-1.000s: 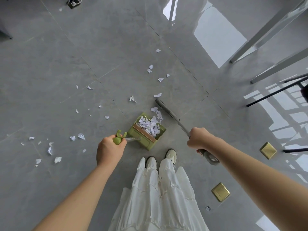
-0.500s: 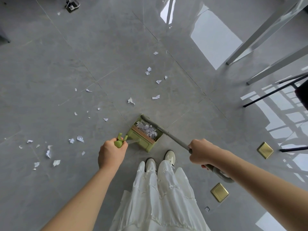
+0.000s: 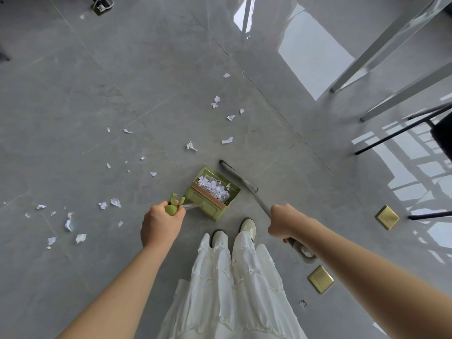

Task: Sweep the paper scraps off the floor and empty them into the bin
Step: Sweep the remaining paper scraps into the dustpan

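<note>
A green dustpan (image 3: 200, 204) stands on the grey floor just ahead of my shoes, with a heap of white paper scraps (image 3: 214, 187) inside. My left hand (image 3: 160, 223) grips the green top of its upright handle (image 3: 174, 206). My right hand (image 3: 285, 221) grips the grey broom handle, and the broom head (image 3: 237, 176) lies on the floor just right of the dustpan's mouth. Loose scraps lie ahead (image 3: 227, 140) and several more at the left (image 3: 80, 238). No bin is in view.
White table legs (image 3: 381, 48) and black chair legs (image 3: 396, 135) stand at the right. Two brass floor plates (image 3: 387, 217) (image 3: 320, 279) sit at the right, with one scrap (image 3: 302, 303) near my skirt. A small device (image 3: 101, 4) lies at the far top left.
The broom head swept into the dustpan's mouth with the scraps lying in front of it, then moved back out to the right. The dustpan stayed in place.
</note>
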Tool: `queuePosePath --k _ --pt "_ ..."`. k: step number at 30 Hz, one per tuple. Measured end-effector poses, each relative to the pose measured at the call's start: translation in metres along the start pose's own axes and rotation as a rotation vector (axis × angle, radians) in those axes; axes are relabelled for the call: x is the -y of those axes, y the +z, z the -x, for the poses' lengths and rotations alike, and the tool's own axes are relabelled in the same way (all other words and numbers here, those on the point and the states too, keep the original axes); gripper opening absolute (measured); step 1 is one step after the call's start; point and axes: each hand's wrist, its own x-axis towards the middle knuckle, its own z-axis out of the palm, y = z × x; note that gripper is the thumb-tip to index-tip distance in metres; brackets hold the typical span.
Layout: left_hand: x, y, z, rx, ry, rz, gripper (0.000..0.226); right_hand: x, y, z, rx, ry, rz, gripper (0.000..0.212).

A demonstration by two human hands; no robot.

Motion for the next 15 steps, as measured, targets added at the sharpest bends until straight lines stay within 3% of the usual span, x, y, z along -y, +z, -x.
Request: queuePosePath --k 3,7,15 --pt "-0.001 -0.001 0.003 -0.002 0.01 0.009 0.038 -0.002 0.01 0.01 0.049 0.013 -0.094 0.006" --pt "0.001 -0.007 0.006 0.002 0.001 0.034 0.035 -0.011 0.003 0.015 0.058 0.053 -0.285 0.026" --pt "-0.02 -0.035 -0.008 -0.131 -0.18 0.216 0.038 -0.026 -0.047 0.024 -0.022 0.083 -0.342 0.018"
